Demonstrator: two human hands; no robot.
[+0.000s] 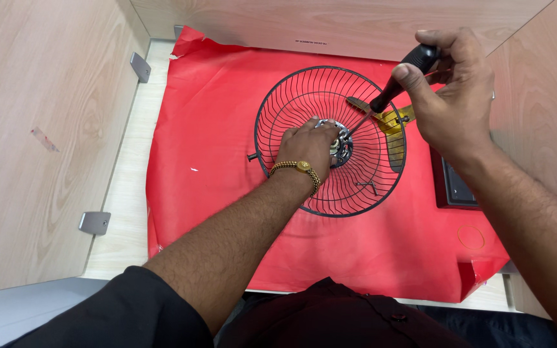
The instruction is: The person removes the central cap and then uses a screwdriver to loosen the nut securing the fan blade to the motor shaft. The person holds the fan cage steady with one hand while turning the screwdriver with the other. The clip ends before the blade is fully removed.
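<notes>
Black wire fan guard (pixel 291 109) lies dished-side up on a red sheet (pixel 207 161), middle of the bench, slightly right. Left hand (pixel 309 145) is pressed flat over the guard's hub (pixel 341 147), fingers spread on the wires, pinning it down, not curled around anything. Gold bracelet (pixel 298 169) on that wrist. Right hand (pixel 449 90) is clenched around the black handle of a screwdriver (pixel 391 90), shaft angled down-left, tip at the hub just beside the left fingertips.

Doing this well, by my reading: keep the blade seated square in the fastener, push along the shaft while turning, keep the left hand bearing down so the guard doesn't spin, and keep fingertips out of the tip's line in case it slips.

A yellow piece (pixel 391 121) shows under the wires on the far-right side; can't tell what it is. Dark flat box (pixel 451 183) at the right edge of the sheet, partly hidden by the right forearm. Small white strip label (pixel 309 42) on the far wooden wall, print too small to make out. Grey metal brackets (pixel 95 222) on the left panel. Faint ring mark (pixel 470 237) on the sheet, near right.
</notes>
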